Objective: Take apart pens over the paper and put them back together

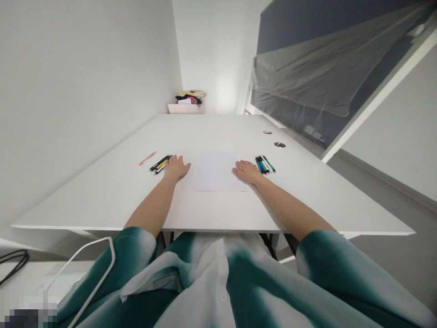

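A blank white sheet of paper (218, 171) lies flat on the white table (211, 212), between my two hands. My left hand (176, 167) rests on the tabletop, thumb apart from the fingers, left of the paper. Its fingers lie beside or over the ends of several black and yellow pens (159, 165); I cannot tell whether they touch. My right hand (246, 171) lies palm down with its fingers stretched over the paper's right edge. Just right of it are several markers (265, 164) with blue, green, white and black parts.
A pink ruler-like strip (146, 159) lies at the far left. Two round metal fittings (280, 145) sit in the table's right side. Behind the far edge stands a pale box (183, 108) filled with things. A dark panel under plastic film (303, 73) leans over the right.
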`<state>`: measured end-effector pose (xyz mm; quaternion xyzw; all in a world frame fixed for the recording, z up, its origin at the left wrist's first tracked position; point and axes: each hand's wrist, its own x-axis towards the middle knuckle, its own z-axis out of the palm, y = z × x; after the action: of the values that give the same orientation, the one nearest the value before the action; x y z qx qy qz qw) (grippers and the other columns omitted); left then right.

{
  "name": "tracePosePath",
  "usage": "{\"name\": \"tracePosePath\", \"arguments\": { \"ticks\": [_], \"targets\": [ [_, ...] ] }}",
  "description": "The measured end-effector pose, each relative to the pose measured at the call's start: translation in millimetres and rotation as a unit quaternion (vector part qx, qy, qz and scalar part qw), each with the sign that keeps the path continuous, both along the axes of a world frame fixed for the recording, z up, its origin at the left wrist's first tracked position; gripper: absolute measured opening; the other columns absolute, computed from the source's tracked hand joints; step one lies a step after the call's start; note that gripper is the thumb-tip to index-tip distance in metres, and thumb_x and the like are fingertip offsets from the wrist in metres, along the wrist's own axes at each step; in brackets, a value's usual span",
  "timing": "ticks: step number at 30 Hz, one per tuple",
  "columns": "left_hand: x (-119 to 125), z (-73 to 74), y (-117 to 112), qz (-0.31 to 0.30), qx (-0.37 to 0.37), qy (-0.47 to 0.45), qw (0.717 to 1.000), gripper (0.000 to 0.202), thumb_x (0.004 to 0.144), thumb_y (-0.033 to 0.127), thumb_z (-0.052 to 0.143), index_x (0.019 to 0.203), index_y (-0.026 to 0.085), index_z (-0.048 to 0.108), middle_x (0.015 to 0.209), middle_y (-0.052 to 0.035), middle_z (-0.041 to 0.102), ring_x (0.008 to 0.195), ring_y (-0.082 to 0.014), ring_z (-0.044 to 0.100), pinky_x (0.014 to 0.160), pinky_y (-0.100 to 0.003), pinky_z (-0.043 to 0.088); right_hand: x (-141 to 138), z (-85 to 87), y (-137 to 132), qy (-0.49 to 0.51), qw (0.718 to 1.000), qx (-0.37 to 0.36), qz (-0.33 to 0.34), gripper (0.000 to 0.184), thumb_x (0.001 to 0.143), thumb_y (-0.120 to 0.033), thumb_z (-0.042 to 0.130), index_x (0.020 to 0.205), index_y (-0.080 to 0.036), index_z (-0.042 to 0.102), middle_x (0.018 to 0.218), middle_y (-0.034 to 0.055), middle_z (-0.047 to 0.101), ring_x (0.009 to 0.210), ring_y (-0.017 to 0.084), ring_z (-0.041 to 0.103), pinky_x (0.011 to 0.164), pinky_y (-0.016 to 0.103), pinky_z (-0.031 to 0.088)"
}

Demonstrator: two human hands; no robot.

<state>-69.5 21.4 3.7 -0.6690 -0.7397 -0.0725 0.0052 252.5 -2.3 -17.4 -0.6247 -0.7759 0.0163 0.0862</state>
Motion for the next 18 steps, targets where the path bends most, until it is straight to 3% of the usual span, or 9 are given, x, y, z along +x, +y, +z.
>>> {"name": "tracePosePath", "arguments": {
  "ticks": [2, 6, 13, 18],
  "targets": [
    [-9.6, 2.7, -1.2, 0.042, 0.051, -0.005, 0.998, 0.054, 0.090, 0.042, 0.043, 0.135, 0.015, 0.052, 0.143, -0.0206, 0.050, 0.133, -0.0366, 0.042, 0.109, -0.050, 0.032, -0.3, 1.0, -0.6, -0.003, 1.000, 0.001, 0.001, 0.055, 0.099, -0.050, 0.031, 0.141, -0.020, 0.048, 0.150, 0.0143, 0.044, 0.138, 0.031, 0.039, 0.108, 0.047, 0.036],
    [-24.7, 4.9, -1.4, 0.109, 0.108, -0.010, 0.988, 0.040, 0.089, 0.026, 0.040, 0.121, 0.017, 0.062, 0.129, -0.0194, 0.059, 0.123, -0.0351, 0.049, 0.100, -0.050, 0.037, -1.1, 2.8, -1.7, -0.006, 1.000, -0.002, 0.002, 0.053, 0.099, -0.049, 0.031, 0.139, -0.021, 0.050, 0.147, 0.0137, 0.048, 0.136, 0.031, 0.041, 0.106, 0.047, 0.037],
    [-33.7, 4.0, 2.5, 0.142, 0.081, -0.030, 0.986, 0.040, 0.087, 0.020, 0.042, 0.120, 0.016, 0.064, 0.127, -0.0195, 0.060, 0.119, -0.0349, 0.052, 0.099, -0.050, 0.036, -0.4, 3.3, -2.0, -0.004, 1.000, -0.002, 0.006, 0.050, 0.099, -0.049, 0.031, 0.133, -0.022, 0.057, 0.144, 0.0129, 0.051, 0.134, 0.030, 0.044, 0.104, 0.045, 0.039],
    [-36.0, 4.1, 4.0, 0.155, 0.073, -0.038, 0.984, 0.041, 0.088, 0.025, 0.043, 0.122, 0.015, 0.063, 0.129, -0.0213, 0.059, 0.121, -0.0364, 0.052, 0.099, -0.052, 0.036, 1.1, 2.0, -0.3, -0.005, 1.000, -0.001, 0.014, 0.050, 0.099, -0.048, 0.031, 0.131, -0.022, 0.059, 0.142, 0.0131, 0.052, 0.133, 0.030, 0.045, 0.105, 0.044, 0.038]
  ]
}}
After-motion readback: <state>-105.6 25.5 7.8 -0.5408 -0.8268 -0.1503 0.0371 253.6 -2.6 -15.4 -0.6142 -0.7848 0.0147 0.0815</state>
